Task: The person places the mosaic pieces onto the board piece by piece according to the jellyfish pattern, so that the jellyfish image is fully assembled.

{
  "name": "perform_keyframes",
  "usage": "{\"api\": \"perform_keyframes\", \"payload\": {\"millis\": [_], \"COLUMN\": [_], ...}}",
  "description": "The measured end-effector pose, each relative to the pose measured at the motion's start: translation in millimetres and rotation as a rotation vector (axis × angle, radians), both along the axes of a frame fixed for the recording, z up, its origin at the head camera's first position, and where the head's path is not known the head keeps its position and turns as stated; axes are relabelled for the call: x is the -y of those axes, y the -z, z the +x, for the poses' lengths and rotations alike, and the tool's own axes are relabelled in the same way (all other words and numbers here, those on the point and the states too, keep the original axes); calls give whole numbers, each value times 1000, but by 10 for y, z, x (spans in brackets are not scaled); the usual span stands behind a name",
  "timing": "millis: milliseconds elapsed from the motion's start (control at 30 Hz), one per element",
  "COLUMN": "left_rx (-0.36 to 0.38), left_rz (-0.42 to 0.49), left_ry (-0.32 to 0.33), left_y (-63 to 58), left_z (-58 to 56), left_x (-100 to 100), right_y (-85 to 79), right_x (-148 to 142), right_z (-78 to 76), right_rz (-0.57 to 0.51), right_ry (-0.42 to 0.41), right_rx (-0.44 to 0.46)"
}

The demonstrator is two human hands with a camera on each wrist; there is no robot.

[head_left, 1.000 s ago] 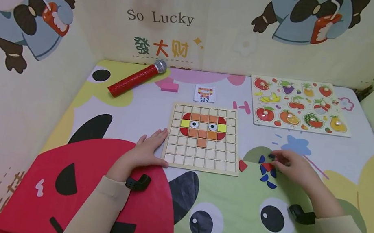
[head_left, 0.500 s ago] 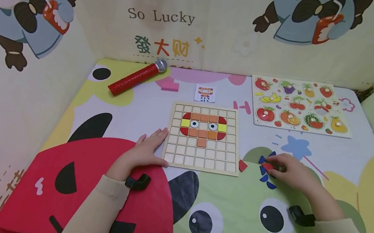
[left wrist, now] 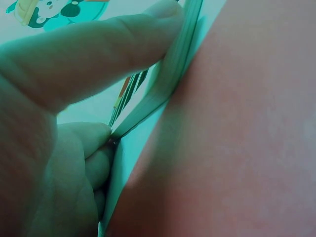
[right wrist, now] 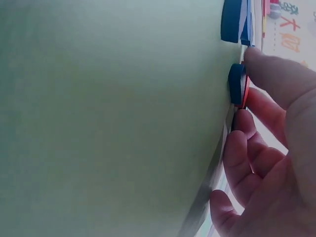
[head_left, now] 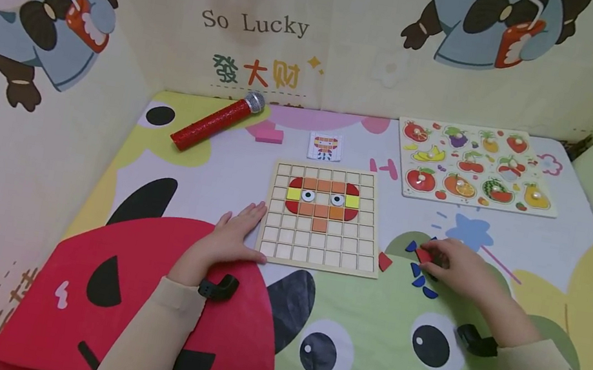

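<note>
My left hand (head_left: 234,233) rests at the left edge of the wooden grid board (head_left: 285,254), its fingers extended. In the left wrist view the thumb (left wrist: 123,42) lies against the board's edge (left wrist: 148,106). On the board, red, orange and yellow tiles with two eye tiles form a face-like pattern. To the right, my right hand (head_left: 456,264) pinches a red tile (head_left: 423,255) between thumb and fingers, low over the cloth. Several blue half-round tiles (head_left: 418,281) lie around its fingertips, some partly hidden by the hand. Another red tile (head_left: 385,262) lies beside the board's right edge.
A small picture card (head_left: 325,147) lies behind the board. A red glittery microphone (head_left: 212,125) and a pink block (head_left: 269,136) are at the back left. A fruit puzzle board (head_left: 476,169) lies at the back right, near the wall.
My right hand came down and left from a blue tile to the red tile, then shifted it slightly away from me. A nearby blue tile moved a little left. My left hand stayed put.
</note>
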State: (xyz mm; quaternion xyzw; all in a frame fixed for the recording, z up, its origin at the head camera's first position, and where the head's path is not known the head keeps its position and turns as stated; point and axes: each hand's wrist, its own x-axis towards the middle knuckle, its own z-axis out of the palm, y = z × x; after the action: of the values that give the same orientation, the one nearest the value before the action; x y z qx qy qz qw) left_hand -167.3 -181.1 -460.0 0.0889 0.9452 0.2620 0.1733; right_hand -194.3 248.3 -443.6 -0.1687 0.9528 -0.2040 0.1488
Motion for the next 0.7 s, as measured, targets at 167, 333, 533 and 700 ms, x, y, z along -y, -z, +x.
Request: {"api": "perform_keyframes", "payload": {"millis": [167, 333, 533, 700], "left_rx": [3, 1, 1, 3], "left_rz": [-7, -4, -5, 0], "left_ry": [3, 6, 5, 8], "left_y": [4, 23, 19, -5], "left_z": [-11, -11, -11, -6], "left_x": [3, 6, 3, -1], "right_y": [4, -7, -144, -238], "right_x": [-5, 5, 109, 357], "right_z": [6, -1, -33, -88], "right_rz": [4, -9, -62, -81], "right_ry": [-10, 23, 123, 115], "right_rx": [-39, -38, 8, -36]}}
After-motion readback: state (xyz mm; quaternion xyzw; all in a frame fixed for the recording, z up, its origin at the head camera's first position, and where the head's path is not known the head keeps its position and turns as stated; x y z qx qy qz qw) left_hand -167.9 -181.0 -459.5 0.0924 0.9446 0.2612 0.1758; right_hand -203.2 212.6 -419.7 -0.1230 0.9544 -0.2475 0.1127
